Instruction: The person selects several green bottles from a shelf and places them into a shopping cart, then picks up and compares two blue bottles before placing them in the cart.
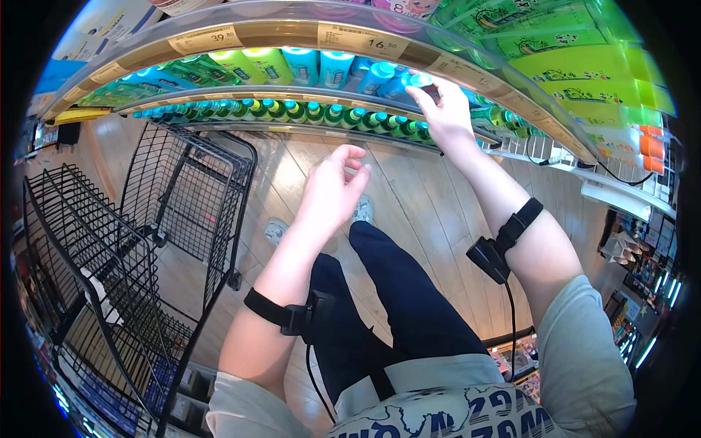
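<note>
My right hand reaches into the second shelf level, with thumb and fingers closed around the end of a blue bottle. The far fingers are partly hidden behind the hand. Beside it in the same row stand more blue bottles and yellow-green bottles. My left hand hangs in the air over the floor in front of the shelf. Its fingers are loosely curled and apart from the thumb, with nothing in them.
A black wire shopping cart stands on my left. Above the bottle row runs a shelf edge with price tags. Green bottles line a lower shelf. Large green packs fill the upper right. Wooden floor lies below.
</note>
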The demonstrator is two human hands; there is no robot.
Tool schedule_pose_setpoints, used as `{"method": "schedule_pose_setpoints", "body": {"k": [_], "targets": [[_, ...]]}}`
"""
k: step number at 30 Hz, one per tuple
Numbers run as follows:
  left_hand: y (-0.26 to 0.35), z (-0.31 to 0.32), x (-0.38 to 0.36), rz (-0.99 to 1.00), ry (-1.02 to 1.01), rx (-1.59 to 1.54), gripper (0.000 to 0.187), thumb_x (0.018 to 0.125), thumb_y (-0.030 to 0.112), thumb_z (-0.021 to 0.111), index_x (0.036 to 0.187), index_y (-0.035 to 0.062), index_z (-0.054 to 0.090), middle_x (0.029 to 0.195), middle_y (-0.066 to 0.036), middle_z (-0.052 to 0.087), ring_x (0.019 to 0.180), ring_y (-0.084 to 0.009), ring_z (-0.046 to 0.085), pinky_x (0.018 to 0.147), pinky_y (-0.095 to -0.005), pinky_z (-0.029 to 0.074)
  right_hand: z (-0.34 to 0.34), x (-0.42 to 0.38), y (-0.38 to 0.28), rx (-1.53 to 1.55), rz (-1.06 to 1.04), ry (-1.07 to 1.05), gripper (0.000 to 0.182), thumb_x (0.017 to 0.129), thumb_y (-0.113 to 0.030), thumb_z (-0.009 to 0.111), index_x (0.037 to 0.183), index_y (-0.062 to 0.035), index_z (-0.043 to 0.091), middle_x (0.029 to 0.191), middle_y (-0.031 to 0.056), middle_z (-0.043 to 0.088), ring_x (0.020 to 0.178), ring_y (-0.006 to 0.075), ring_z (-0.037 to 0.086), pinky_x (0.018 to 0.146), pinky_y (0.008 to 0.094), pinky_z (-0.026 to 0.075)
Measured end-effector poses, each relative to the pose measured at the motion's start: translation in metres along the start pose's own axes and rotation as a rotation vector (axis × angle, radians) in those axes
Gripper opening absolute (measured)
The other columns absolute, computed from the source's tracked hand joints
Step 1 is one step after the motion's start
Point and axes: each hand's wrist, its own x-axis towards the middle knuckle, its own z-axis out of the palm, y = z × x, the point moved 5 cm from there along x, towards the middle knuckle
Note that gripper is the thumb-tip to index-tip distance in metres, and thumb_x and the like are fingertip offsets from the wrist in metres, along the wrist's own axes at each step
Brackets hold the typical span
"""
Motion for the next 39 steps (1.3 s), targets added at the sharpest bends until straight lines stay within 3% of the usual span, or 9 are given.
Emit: {"method": "schedule_pose_setpoints", "body": {"k": [5,10,13,15,24,26,34,37,39], "targets": [[0.002,0.000,-0.002,-0.020,-0.005,-0.034,0.029,0.083,0.019,0.061,0.108,0.0040,0.058,0.091,-0.009,0.065,0.072,-0.0200,0.063,0.071,-0.0342,0.051,0.004,0.006,-0.004,-0.082,0.194,0.011,0.039,0.084,-0.027,0.065,0.110,0.0010,0.059,0.099,0.0120,0.064,0.087,0.0176,0.061,0.081,0.0305,0.048],[0.005,-0.006,0.007,0.022,0.034,-0.020,0.032,0.082,0.019,0.063,0.109,0.0046,0.058,0.099,-0.012,0.063,0.077,-0.0210,0.063,0.073,-0.0345,0.051,0.008,0.007,-0.002,-0.034,0.098,0.027,0.039,0.084,-0.028,0.066,0.108,0.0021,0.060,0.094,0.0126,0.066,0.087,0.0169,0.062,0.079,0.0305,0.048],[0.009,-0.001,0.019,0.151,0.077,0.047,0.035,0.083,0.019,0.063,0.115,0.0056,0.056,0.117,-0.013,0.056,0.087,-0.0196,0.062,0.077,-0.0312,0.050,0.011,0.008,-0.002,-0.031,0.096,-0.006,0.040,0.084,-0.028,0.066,0.107,0.0039,0.060,0.095,0.0134,0.066,0.087,0.0168,0.063,0.080,0.0299,0.048],[0.014,0.001,0.027,0.309,0.171,0.134,0.041,0.082,0.019,0.065,0.119,0.0067,0.054,0.134,-0.017,0.044,0.101,-0.0259,0.058,0.087,-0.0339,0.047,0.012,0.010,-0.001,-0.045,0.094,-0.005,0.041,0.084,-0.029,0.066,0.106,0.0049,0.060,0.096,0.0138,0.066,0.087,0.0168,0.063,0.080,0.0295,0.048],[0.033,0.003,0.043,0.291,0.149,0.121,0.049,0.080,0.022,0.066,0.125,0.0082,0.051,0.143,-0.023,0.032,0.124,-0.0348,0.044,0.097,-0.0377,0.041,0.018,0.013,0.001,-0.024,0.100,-0.021,0.043,0.085,-0.028,0.066,0.109,0.0063,0.058,0.097,0.0139,0.065,0.088,0.0166,0.063,0.081,0.0296,0.048],[0.032,0.004,0.045,0.290,0.153,0.121,0.049,0.080,0.022,0.066,0.125,0.0082,0.051,0.143,-0.023,0.032,0.124,-0.0348,0.045,0.097,-0.0375,0.041,0.018,0.013,0.004,-0.004,0.110,-0.006,0.041,0.084,-0.025,0.066,0.115,0.0001,0.057,0.100,0.0154,0.064,0.089,0.0210,0.064,0.080,0.0335,0.050],[0.022,0.010,0.045,0.278,0.139,0.129,0.048,0.080,0.021,0.067,0.124,0.0082,0.052,0.143,-0.021,0.033,0.114,-0.0309,0.052,0.094,-0.0367,0.044,0.014,0.007,0.007,0.082,0.154,-0.041,0.049,0.083,-0.020,0.068,0.121,0.0033,0.049,0.109,0.0186,0.060,0.099,0.0233,0.061,0.086,0.0338,0.050],[0.016,0.011,0.035,0.264,0.153,0.125,0.045,0.080,0.020,0.067,0.122,0.0081,0.054,0.136,-0.018,0.043,0.104,-0.0273,0.058,0.090,-0.0360,0.046,0.011,-0.002,0.014,0.098,0.172,-0.019,0.046,0.084,-0.016,0.067,0.121,0.0040,0.048,0.113,0.0173,0.057,0.100,0.0205,0.059,0.087,0.0321,0.050],[0.009,0.015,0.020,0.158,0.034,0.013,0.041,0.082,0.020,0.065,0.119,0.0069,0.055,0.121,-0.014,0.055,0.097,-0.0225,0.060,0.084,-0.0335,0.048,0.006,-0.013,0.020,0.076,0.190,0.033,0.042,0.085,-0.015,0.066,0.118,0.0034,0.049,0.111,0.0163,0.057,0.098,0.0191,0.059,0.084,0.0306,0.050]]}}
